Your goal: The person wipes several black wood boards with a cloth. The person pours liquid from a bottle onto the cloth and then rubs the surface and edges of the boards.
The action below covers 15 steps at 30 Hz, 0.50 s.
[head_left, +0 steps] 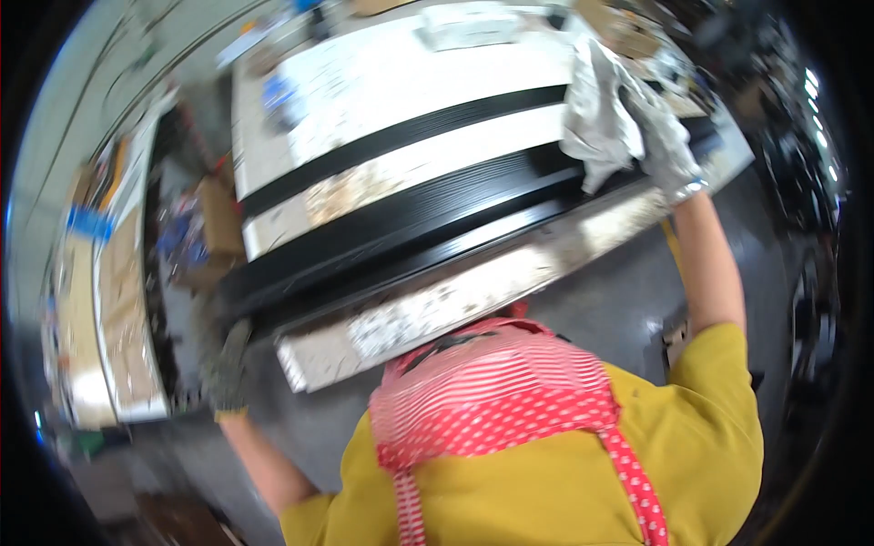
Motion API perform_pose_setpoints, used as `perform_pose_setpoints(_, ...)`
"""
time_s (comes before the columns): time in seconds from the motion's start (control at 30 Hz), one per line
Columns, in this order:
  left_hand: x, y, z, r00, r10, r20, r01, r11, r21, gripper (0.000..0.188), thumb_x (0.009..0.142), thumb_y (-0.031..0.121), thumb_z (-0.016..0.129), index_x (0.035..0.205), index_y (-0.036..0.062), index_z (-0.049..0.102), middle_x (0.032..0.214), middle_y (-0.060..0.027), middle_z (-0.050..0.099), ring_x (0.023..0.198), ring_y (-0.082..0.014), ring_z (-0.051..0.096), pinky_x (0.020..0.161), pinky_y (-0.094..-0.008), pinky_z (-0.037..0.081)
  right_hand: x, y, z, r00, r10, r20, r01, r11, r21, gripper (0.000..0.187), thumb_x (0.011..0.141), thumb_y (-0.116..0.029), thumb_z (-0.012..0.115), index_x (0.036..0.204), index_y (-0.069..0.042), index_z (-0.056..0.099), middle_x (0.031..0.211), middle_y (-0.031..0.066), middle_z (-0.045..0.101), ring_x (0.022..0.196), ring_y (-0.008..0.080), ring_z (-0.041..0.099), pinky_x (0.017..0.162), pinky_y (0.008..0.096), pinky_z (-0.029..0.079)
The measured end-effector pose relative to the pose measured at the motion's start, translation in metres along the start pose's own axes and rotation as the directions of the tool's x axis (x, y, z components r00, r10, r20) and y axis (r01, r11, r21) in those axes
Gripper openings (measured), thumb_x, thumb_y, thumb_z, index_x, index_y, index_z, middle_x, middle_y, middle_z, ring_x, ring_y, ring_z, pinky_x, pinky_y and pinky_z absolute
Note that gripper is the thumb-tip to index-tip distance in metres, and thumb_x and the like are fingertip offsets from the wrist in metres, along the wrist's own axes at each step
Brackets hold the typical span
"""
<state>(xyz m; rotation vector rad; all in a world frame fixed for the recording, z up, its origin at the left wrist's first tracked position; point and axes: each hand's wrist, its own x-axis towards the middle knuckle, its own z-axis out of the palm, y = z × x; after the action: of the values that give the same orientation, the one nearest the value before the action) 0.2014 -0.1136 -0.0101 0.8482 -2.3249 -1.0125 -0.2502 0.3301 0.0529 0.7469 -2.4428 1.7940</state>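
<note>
My right hand (663,136), in a pale grey work glove, reaches up to the right and grips a crumpled whitish cloth (596,118) pressed on the right end of long black profile strips (401,227). The strips lie across a white, stained worktable (437,309). Low on the left, my left hand (226,364), in a dark glove, hangs beside the left end of the strips near the table's corner; the picture is blurred there, and I cannot tell whether it touches them. I wear a yellow shirt and a red-and-white apron.
Another black strip (410,136) crosses the white tabletop farther back. Small items and boxes (473,23) sit along the far edge. Cardboard and shelves with clutter (109,273) stand at the left. Grey floor (628,282) shows at the right.
</note>
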Motion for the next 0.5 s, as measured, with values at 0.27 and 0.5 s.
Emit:
perform_pose_setpoints(0.27, 0.005, 0.143, 0.124, 0.872, 0.445, 0.203, -0.451, 0.570, 0.687, 0.082, 0.073, 0.051, 0.072, 0.138, 0.0064, 0.049, 0.138, -0.0159, 0.050, 0.133, -0.0387, 0.039, 0.113, -0.0500, 0.027, 0.058, 0.079, -0.186, 0.925, 0.308, -0.222, 0.046, 0.489, 0.871, 0.039, 0.096, -0.026, 0.058, 0.125, 0.001, 0.057, 0.124, 0.0146, 0.063, 0.112, 0.0291, 0.062, 0.100, 0.0436, 0.050)
perform_pose_setpoints(0.5, -0.012, 0.190, 0.193, 0.920, 0.285, 0.268, -0.386, 0.549, 0.741, 0.076, 0.078, 0.052, 0.066, 0.135, 0.0057, 0.049, 0.140, -0.0148, 0.048, 0.135, -0.0372, 0.036, 0.115, -0.0554, 0.019, 0.119, 0.179, -0.296, 0.877, 0.390, -0.279, 0.062, 0.484, 0.873, 0.030, 0.094, -0.029, 0.063, 0.111, -0.004, 0.064, 0.107, 0.0100, 0.069, 0.096, 0.0256, 0.067, 0.082, 0.0420, 0.057)
